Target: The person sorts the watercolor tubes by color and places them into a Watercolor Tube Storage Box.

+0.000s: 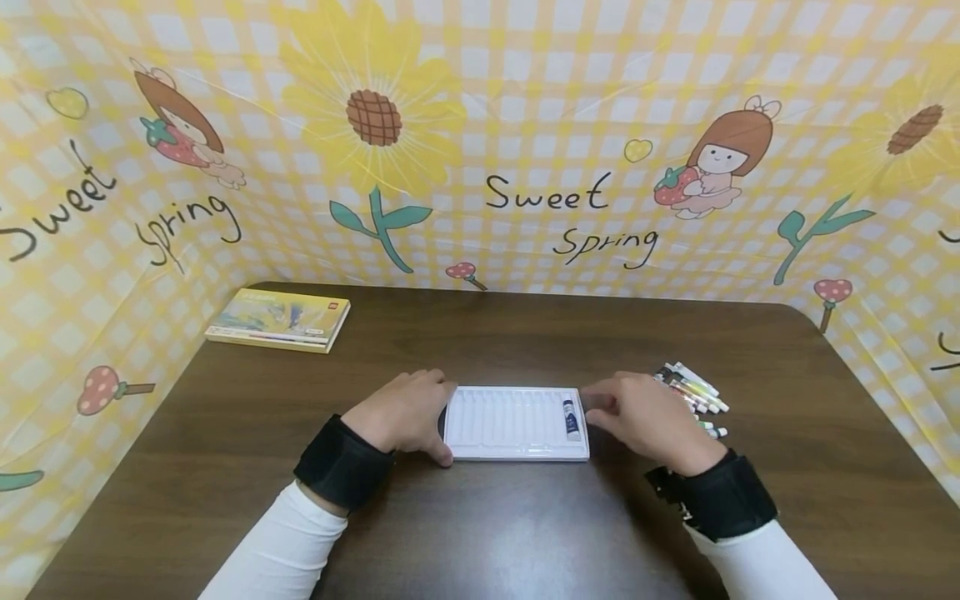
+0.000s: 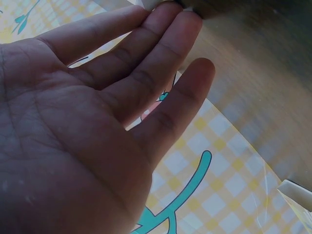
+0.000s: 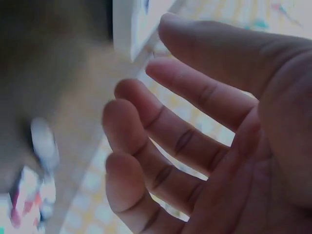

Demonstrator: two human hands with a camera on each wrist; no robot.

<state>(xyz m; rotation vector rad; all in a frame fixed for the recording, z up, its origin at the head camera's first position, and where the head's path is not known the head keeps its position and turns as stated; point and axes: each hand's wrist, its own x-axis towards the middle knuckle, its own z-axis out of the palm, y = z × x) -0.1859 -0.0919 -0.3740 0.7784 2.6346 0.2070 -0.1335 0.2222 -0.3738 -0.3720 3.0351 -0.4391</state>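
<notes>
- A white, shallow rectangular plastic tray [image 1: 506, 423] with narrow slots lies flat on the dark brown wooden table [image 1: 480, 533], between the two hands.
- One small dark blue and white paint tube [image 1: 572, 420] lies in the slots near the tray's right end; most of the other slots hold nothing.
- The left hand [image 1: 408, 414] holds the tray's left end, the thumb at the near corner and the fingers toward the far corner; the fingers look only gently bent.
- The right hand [image 1: 645, 417] is beside the tray's right end, its fingers apart and loosely bent, with nothing between them. Whether its thumb touches the rim, I cannot tell.
- A loose pile of small white paint tubes with coloured labels [image 1: 697, 392] lies just beyond the right hand; a backward swing could scatter it, and round tubes may roll.
- If the left hand pushes unevenly, the light-looking tray could turn or tip, and the single tube could slide along.
- The table edges are well apart from the tray; there is open room in front and behind. The yellow flat stack of booklets [image 1: 277, 319] stands far left, out of the way.
</notes>
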